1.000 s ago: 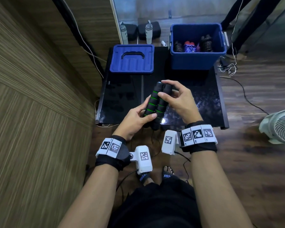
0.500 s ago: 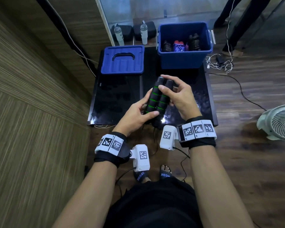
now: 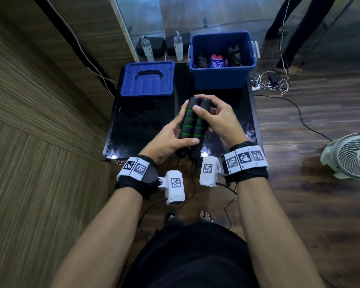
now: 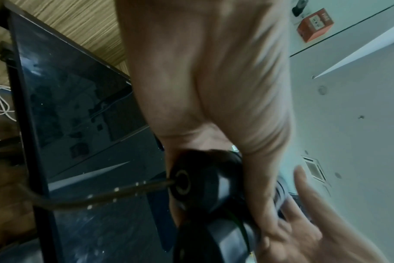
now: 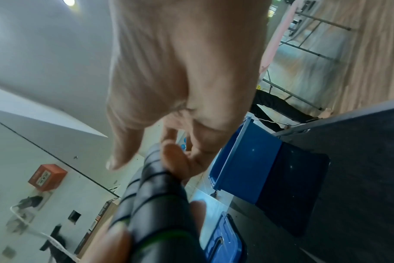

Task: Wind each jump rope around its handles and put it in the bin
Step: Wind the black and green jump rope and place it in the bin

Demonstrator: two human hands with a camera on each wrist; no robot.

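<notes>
While hands grip handles, bin holds wound ropes.

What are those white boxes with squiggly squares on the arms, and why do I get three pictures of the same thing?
No machine here, just a person with small cameras strapped on. The big picture comes from a camera on the head, looking down. The other two come from the white boxes on the wrists, so they see the fingers very close and tilted.

The left hand and right hand grip two black handles with green stripes, held side by side. They belong to a jump rope; its cord hangs from one handle, not wound yet.

On the black table stand a blue bin with wound ropes inside and, beside it, its blue lid.
</notes>
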